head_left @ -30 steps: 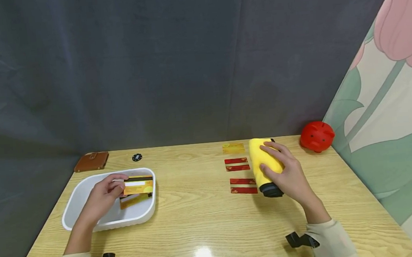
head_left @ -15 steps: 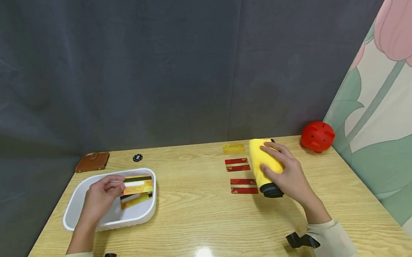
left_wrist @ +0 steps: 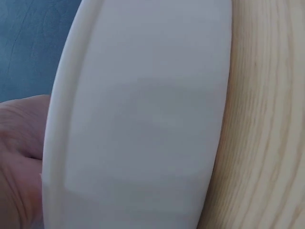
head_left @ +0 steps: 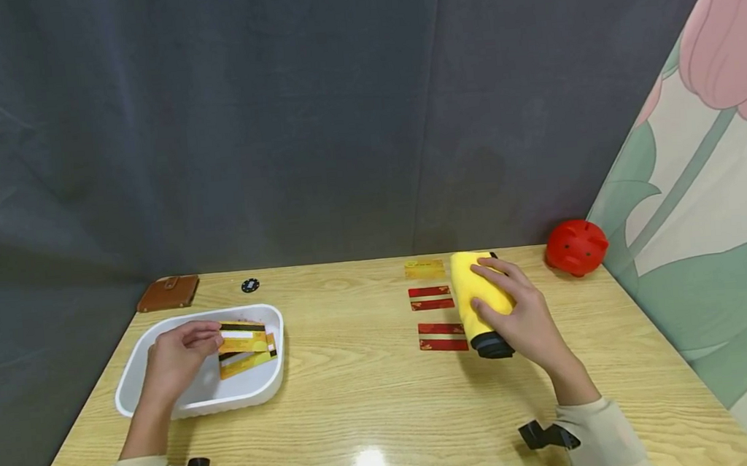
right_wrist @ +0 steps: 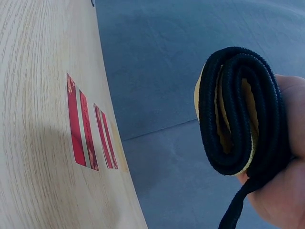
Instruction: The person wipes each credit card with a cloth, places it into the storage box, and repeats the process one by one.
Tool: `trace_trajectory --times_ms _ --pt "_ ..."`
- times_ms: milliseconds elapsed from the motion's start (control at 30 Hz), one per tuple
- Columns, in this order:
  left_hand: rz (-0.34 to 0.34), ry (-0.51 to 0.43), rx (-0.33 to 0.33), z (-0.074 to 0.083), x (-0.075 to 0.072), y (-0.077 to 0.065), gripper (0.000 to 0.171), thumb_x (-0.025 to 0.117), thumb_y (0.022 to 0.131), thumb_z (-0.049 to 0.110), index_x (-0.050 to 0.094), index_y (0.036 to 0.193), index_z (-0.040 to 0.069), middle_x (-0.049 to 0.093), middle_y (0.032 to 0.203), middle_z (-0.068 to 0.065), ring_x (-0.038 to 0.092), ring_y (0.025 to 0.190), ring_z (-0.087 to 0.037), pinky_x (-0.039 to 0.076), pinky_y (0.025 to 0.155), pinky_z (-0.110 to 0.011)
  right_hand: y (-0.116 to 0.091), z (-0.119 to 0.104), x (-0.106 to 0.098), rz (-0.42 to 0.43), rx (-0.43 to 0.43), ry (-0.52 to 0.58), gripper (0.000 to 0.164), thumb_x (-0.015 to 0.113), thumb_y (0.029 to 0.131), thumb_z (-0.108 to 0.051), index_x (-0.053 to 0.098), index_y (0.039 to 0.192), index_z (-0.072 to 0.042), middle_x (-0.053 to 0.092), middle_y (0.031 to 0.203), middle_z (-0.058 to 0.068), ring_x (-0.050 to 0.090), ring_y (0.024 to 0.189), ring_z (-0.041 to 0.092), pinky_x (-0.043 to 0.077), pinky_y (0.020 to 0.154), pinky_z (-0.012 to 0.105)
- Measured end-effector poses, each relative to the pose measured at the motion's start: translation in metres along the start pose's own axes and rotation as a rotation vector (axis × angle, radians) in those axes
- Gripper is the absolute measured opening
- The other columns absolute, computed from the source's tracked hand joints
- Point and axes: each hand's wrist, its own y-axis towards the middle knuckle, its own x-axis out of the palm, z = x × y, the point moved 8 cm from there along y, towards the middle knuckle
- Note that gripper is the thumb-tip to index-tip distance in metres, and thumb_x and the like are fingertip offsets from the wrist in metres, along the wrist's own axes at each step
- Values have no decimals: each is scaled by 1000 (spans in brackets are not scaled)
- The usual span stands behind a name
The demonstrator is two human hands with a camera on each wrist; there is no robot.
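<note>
Over the white plastic tub (head_left: 273, 383), my left hand (head_left: 178, 357) pinches the left end of a yellow bank card (head_left: 246, 337) with a dark stripe and a white strip. Other yellow cards (head_left: 242, 366) lie in the tub below it, partly covered. In the left wrist view the tub's outer wall (left_wrist: 143, 119) hides the fingers; only part of the palm shows. My right hand (head_left: 521, 316) grips a rolled yellow towel (head_left: 477, 294) with black edging, raised above the table. Its coiled black end (right_wrist: 238, 109) faces the right wrist camera.
Two red striped cards (head_left: 443, 336) and a yellow card (head_left: 424, 269) lie in a column left of the towel. A brown wallet (head_left: 167, 294) and a black poker chip (head_left: 250, 285) sit behind the tub. A red piggy bank (head_left: 576, 248) stands at the back right.
My left hand has shifted slightly left with the pinched card, and another yellow card now shows past its right end. My right hand and the towel have stayed in place.
</note>
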Motion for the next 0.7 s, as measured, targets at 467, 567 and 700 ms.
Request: trace_trajectory --times_ms 467,567,700 --pt "43 1 1 -3 -1 1 27 80 91 17 76 114 4 80 103 -13 62 75 16 50 68 -7 1 3 0 -5 14 -10 50 78 89 -7 67 137 -12 56 148 8 53 129 24 40 91 1" --pt "41 7 -4 -4 -1 1 27 80 91 19 76 115 5 80 103 -11 62 75 16 49 68 -7 1 3 0 -4 14 -10 50 78 89 -7 67 137 -12 56 148 8 53 129 24 40 91 1" --pt "41 15 -13 -4 -1 1 25 80 91 20 77 113 7 81 102 -9 63 75 15 48 68 -7 1 4 -2 4 15 -18 50 78 89 -7 67 137 -12 56 148 8 52 130 25 39 91 1"
